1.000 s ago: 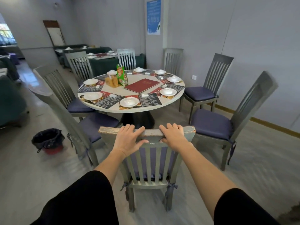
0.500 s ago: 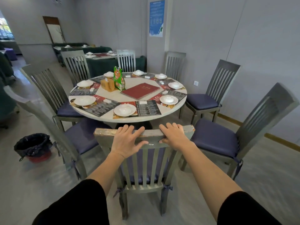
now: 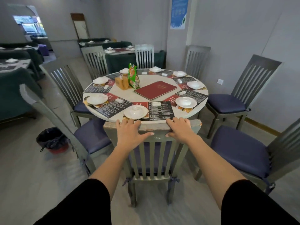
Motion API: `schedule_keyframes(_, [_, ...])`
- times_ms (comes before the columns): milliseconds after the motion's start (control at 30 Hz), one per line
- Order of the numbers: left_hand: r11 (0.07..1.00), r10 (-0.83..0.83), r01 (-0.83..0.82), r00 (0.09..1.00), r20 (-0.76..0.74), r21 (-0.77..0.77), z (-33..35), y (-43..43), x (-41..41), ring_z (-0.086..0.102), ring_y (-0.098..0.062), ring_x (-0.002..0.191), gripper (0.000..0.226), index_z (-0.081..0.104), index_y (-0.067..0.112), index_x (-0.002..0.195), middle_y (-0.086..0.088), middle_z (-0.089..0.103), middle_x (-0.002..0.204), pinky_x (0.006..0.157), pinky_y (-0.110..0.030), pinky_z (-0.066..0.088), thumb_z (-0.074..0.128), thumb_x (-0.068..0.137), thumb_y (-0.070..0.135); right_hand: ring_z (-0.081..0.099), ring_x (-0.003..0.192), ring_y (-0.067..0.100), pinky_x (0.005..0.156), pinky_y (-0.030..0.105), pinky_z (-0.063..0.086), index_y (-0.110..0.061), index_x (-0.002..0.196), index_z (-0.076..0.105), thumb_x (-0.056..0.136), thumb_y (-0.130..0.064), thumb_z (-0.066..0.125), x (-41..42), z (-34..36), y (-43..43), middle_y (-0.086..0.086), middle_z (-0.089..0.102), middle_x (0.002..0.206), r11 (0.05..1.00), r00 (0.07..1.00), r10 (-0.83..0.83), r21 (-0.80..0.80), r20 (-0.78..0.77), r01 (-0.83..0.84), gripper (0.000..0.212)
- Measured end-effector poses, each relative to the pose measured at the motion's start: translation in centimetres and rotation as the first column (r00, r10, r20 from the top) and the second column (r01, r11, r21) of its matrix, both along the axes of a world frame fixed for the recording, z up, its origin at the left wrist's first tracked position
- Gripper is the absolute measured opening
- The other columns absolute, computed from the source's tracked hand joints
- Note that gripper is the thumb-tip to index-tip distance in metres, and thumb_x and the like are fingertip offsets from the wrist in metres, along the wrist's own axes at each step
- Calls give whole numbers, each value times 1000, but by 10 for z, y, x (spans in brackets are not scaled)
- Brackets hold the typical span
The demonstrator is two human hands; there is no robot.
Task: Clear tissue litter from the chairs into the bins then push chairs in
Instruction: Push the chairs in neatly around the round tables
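A grey slatted chair [image 3: 153, 158] with a purple cushion stands right in front of me, its top rail almost touching the edge of the round table [image 3: 103, 114]. My left hand [image 3: 129, 133] and my right hand [image 3: 180, 129] both grip that top rail, fingers over the far side and thumbs on the near side. A bin [image 3: 52, 141] lined with a black bag stands on the floor to the left. No tissue shows on any visible seat.
A chair at the left [image 3: 90, 137] and two at the right [image 3: 243, 153] [image 3: 227, 103] stand pulled out from the table. The table holds white plates, menus, a red folder [image 3: 155, 90] and a green packet. Other set tables stand at the back left.
The chair has slid forward under my hands until its back reached the table edge. I have stepped closer to the table, and both hands keep the same grip.
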State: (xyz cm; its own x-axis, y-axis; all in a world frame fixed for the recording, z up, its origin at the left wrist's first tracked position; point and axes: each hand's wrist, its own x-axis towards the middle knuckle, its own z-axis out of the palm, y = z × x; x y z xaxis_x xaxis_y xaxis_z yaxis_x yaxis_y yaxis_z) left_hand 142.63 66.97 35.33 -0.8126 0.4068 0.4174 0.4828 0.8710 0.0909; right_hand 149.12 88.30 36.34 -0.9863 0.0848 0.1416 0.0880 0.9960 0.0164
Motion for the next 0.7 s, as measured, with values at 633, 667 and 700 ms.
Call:
schedule_keyframes(633, [946,-47,-50,956,288,320,9,18,-33,53,-10,85,87,70,16,80,4,67,76,98,-42,26,47,44,92,43,114,26,98,40,30,-23,126,39,86,-48,61,-17,0,35,5,49,124,998,998,66,19,-6,-66,51])
schedule_keyframes(667, [945,-51,-47,957,286,325,10,16,-33,53,-11,84,88,69,16,80,2,68,77,95,-40,26,47,44,92,43,114,27,98,40,30,-23,127,39,87,-47,61,-17,0,33,5,49,124,998,998,68,17,-13,-68,52])
schedule_keyframes(700, [944,-53,-45,957,287,326,11,14,-32,54,-11,84,88,69,15,79,1,68,78,92,-38,26,47,43,92,43,113,27,98,40,30,-23,128,39,87,-47,61,-17,0,31,5,49,124,997,997,71,14,-20,-70,53])
